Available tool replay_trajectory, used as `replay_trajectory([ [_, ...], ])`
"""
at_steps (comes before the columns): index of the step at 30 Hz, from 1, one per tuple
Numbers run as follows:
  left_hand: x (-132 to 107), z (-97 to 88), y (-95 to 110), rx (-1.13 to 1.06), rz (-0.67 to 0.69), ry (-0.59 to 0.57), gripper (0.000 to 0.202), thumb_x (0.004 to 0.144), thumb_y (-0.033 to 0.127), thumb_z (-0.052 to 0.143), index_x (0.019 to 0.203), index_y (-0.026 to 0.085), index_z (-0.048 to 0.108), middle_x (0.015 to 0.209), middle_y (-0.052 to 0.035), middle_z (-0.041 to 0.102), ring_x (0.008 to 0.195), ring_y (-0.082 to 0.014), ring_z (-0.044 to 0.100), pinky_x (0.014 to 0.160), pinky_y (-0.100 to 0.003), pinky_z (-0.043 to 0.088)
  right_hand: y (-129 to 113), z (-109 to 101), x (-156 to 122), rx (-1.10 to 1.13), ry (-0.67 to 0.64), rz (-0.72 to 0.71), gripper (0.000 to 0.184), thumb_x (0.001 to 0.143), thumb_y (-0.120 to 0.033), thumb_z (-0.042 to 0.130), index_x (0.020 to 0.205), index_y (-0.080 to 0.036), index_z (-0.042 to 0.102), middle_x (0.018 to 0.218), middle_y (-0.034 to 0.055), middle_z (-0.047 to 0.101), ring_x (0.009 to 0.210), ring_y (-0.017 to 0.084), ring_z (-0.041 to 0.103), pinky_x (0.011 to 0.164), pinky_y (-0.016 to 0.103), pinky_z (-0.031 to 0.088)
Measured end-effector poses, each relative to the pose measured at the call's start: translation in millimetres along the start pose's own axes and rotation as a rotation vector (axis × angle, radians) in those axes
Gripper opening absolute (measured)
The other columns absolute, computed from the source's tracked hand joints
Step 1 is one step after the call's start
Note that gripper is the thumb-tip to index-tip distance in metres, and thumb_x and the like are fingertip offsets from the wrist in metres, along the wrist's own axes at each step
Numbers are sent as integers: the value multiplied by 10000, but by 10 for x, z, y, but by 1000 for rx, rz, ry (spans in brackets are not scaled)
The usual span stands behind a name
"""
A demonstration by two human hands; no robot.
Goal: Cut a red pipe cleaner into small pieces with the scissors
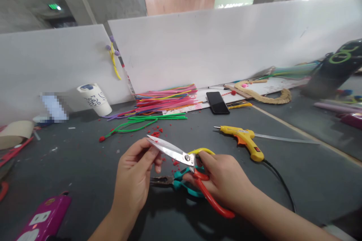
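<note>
My right hand is wrapped round the handles of a pair of scissors, one handle red and the other yellow. Their blades point up and left, slightly apart, reaching the fingertips of my left hand. That hand is closed in a pinch; what it holds is mostly hidden, though a speck of red shows by the blades. Pliers with teal handles lie on the table under the scissors, partly covered by my right hand. Red scraps are scattered beyond the blade tips.
A yellow glue gun lies right, its cord trailing forward. Behind are a pile of coloured pipe cleaners, green stems, a phone and a white cup. A purple power strip sits front left. White panels border the table.
</note>
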State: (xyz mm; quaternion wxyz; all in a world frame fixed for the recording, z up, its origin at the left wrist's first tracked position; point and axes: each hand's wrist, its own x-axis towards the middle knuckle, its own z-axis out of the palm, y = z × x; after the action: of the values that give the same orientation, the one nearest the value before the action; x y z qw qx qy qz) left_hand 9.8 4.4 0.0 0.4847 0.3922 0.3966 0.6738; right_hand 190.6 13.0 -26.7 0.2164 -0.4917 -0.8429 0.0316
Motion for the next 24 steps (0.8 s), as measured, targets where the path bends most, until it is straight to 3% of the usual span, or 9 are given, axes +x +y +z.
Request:
replay_trajectory([
  [5,26,-16,-5,-5,-47,-28,52,672,166,681,721,182,672,602,22,599,484,-55,517,389,-120,402,14,-5,11,130,12,75,360,757,-508,486,590,-191,451,477,-19,469,420,107,390,446,233,205],
  [12,-38,-3,-55,148,-325,-354,70,734,200,624,684,151,625,621,10,593,476,-56,502,406,-141,413,-86,-97,92,914,-130,342,113,727,-265,500,650,-184,483,512,-67,390,436,69,352,423,181,290],
  [15,-52,8,-94,208,-411,-414,82,726,222,621,706,143,615,602,7,568,484,-70,497,403,-155,408,-126,-130,126,1126,-209,391,58,708,-238,507,733,-186,514,493,-84,391,376,54,320,375,174,271],
  [19,-42,29,-115,348,-439,-418,101,710,234,606,728,135,597,550,20,512,466,-81,464,394,-173,381,-136,-122,133,1115,-190,329,20,668,-176,511,687,-170,508,550,-66,427,447,55,342,428,171,301],
  [24,-60,40,-97,697,-247,-521,60,716,160,525,680,152,572,609,11,510,517,-93,445,461,-196,382,-132,-61,121,917,-148,282,50,603,-128,491,593,-166,461,549,-59,392,525,76,332,459,178,274],
])
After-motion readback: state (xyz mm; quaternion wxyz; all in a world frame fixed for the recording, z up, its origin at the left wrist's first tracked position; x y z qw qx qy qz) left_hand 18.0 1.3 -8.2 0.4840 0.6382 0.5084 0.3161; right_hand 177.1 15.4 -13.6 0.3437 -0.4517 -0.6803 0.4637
